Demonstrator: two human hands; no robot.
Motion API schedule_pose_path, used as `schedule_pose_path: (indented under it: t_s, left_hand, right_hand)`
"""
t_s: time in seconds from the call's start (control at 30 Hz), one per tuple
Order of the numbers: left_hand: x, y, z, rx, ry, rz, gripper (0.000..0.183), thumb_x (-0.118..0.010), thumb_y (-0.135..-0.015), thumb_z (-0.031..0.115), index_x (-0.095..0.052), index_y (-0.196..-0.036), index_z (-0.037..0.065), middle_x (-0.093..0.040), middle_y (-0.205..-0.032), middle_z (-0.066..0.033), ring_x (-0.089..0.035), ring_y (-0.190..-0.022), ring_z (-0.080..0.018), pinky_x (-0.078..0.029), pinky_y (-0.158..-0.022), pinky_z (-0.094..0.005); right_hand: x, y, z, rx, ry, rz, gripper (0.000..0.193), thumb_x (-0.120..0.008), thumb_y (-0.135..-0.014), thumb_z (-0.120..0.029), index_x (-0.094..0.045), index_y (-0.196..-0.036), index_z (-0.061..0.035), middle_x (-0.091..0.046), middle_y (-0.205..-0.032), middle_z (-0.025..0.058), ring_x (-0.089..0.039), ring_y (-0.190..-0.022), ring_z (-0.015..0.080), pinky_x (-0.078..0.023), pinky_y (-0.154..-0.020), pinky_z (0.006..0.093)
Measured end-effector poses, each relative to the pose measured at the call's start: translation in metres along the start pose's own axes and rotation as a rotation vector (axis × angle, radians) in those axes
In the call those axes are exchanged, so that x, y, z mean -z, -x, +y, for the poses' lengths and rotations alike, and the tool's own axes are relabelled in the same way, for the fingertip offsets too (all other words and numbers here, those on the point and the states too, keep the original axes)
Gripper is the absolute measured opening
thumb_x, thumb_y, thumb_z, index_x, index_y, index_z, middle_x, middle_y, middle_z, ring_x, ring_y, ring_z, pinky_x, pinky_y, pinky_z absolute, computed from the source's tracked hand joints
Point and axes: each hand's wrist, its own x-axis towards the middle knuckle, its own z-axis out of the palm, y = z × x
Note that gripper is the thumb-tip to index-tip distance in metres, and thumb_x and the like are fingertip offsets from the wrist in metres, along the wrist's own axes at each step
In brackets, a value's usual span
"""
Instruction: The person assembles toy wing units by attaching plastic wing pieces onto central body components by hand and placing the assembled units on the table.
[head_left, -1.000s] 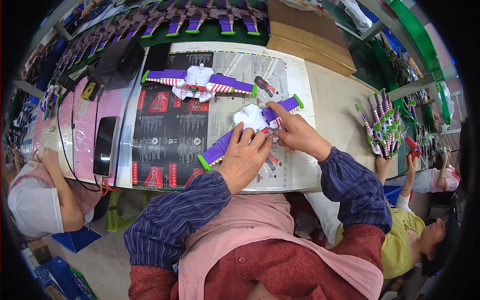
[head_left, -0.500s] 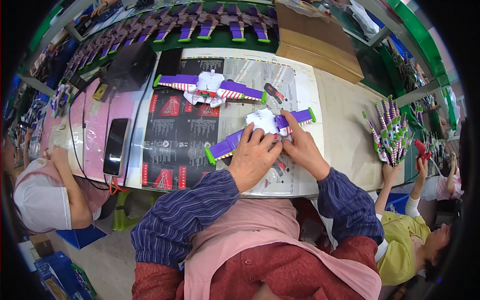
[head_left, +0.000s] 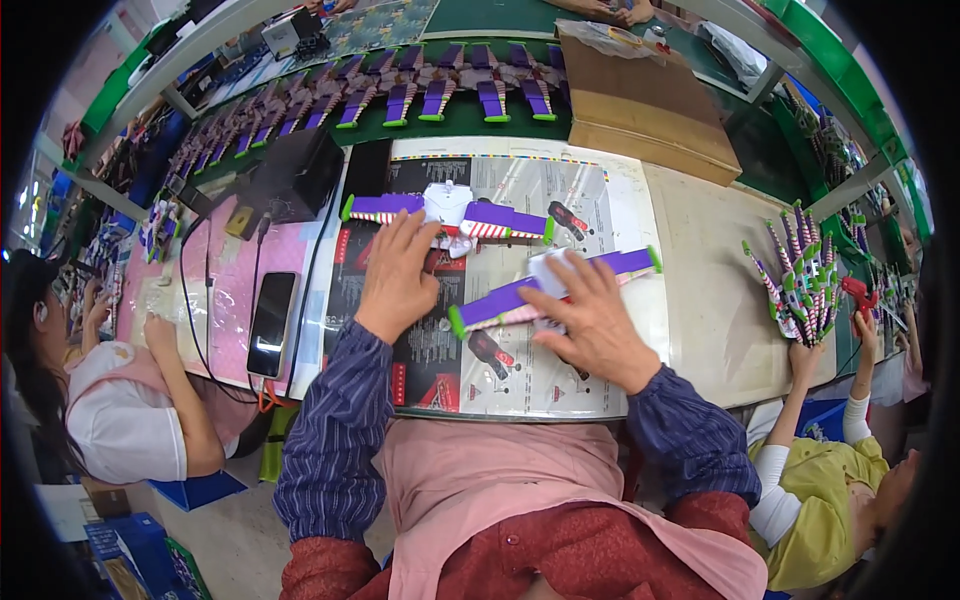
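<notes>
Two winged toy packs, each with a white body and purple wings with green tips and red-and-white striped edges, lie on the printed sheet (head_left: 520, 390) before me. My left hand (head_left: 397, 280), fingers stretched out, reaches to the far winged toy pack (head_left: 447, 204), its fingertips at the left wing beside the white body. Over the nearer winged toy pack (head_left: 500, 303) my right hand (head_left: 597, 325) lies with fingers spread. It covers much of that pack's white middle, and I cannot tell how firmly it touches.
Rows of similar winged packs (head_left: 437, 100) fill the green strip behind. A cardboard box (head_left: 650, 110) stands at the back right. On the left are a black box (head_left: 290, 175), cables and a phone (head_left: 272, 325). At right, a co-worker's hand (head_left: 805, 358) holds a bunch of striped pieces (head_left: 808, 275).
My left hand has left the nearer pack and moved up-left to the far one. My right hand has spread over the nearer pack. The far pack now shows a smooth white face upward.
</notes>
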Motion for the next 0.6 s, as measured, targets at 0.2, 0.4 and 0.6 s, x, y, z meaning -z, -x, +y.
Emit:
schedule_pose_path:
  t_s: [0.2, 0.4, 0.6]
  left_hand:
    - [-0.011, 0.016, 0.062, -0.082, 0.095, 0.021, 0.067, -0.072, -0.076, 0.005, -0.059, -0.142, 0.003, -0.061, -0.136, -0.0164, -0.05, -0.127, -0.0426, -0.039, -0.114, -0.0563]
    - [-0.043, 0.023, 0.106, -0.002, 0.18, 0.165, 0.057, -0.081, -0.079, 0.001, -0.065, -0.134, 0.004, -0.065, -0.128, -0.0161, -0.057, -0.12, -0.0395, -0.048, -0.103, -0.0478]
    - [-0.049, 0.029, 0.103, 0.142, 0.467, 0.287, 0.015, -0.073, -0.083, -0.005, -0.068, -0.096, 0.0, -0.071, -0.113, -0.0147, -0.07, -0.1, -0.0345, -0.058, -0.083, -0.0431]
  right_hand:
    - [0.016, 0.007, 0.059, -0.399, 0.393, 0.231, 0.02, -0.077, -0.088, -0.012, -0.077, -0.105, -0.0029, -0.05, -0.157, 0.0282, -0.042, -0.146, 0.049, -0.037, -0.115, 0.0623]
    - [-0.001, -0.002, -0.018, -0.185, -0.436, 0.25, 0.037, -0.069, -0.089, 0.006, -0.064, -0.125, 0.0004, -0.064, -0.119, 0.0212, -0.069, -0.1, 0.0393, -0.058, -0.085, 0.0437]
    - [-0.026, -0.006, -0.022, -0.224, -0.527, 0.246, 0.033, -0.067, -0.092, 0.009, -0.067, -0.124, 0.0015, -0.066, -0.116, 0.0199, -0.071, -0.1, 0.0357, -0.058, -0.083, 0.0414]
